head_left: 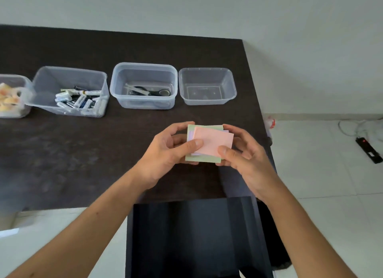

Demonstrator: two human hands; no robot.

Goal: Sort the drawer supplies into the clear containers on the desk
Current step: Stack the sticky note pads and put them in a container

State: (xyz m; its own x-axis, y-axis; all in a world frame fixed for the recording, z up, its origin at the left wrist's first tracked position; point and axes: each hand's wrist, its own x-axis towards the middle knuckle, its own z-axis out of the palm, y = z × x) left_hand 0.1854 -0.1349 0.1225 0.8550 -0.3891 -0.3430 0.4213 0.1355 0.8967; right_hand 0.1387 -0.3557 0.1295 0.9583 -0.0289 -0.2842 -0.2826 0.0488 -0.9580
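- Dark desk [83,153] against a pale wall, with four clear containers in a row along it.
- My left hand [165,151] and right hand [244,153] both pinch a stack of sticky notes [209,142] (pink on top, green beneath) above the desk.
- Nearest beyond them, the rightmost container [207,86] holds nothing.
- Below, the open drawer [190,236] looks dark.

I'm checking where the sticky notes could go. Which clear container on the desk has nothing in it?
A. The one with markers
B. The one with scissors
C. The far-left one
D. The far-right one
D: the far-right container shows only its bare bottom, while both hands, left hand and right hand, hold the sticky notes in front of it.
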